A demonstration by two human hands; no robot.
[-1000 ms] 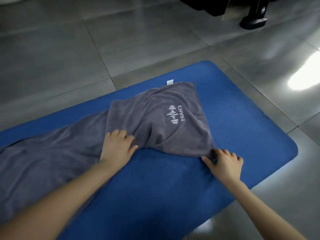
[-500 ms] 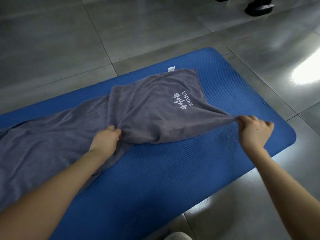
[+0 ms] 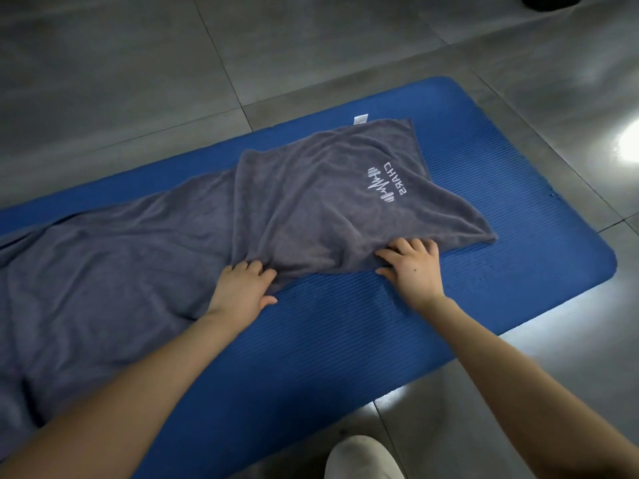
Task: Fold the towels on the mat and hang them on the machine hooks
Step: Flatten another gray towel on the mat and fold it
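Observation:
A long grey towel lies along the blue mat, its right end folded back over itself with a white logo facing up. My left hand rests on the towel at the near edge of the fold, fingertips against the upper layer and thumb out on the mat. My right hand lies flat with spread fingers, pressing the near edge of the folded flap, left of its near right corner. A small white label sticks out at the far edge.
Grey floor tiles surround the mat. A pale shoe tip shows at the bottom edge by the mat. A dark machine foot sits at the top right corner. A bright light reflection glares at the right.
My right hand let go of the flap's near right corner, which it had pulled out to the right, and moved left to press the edge flat. My left hand flattened at the fold.

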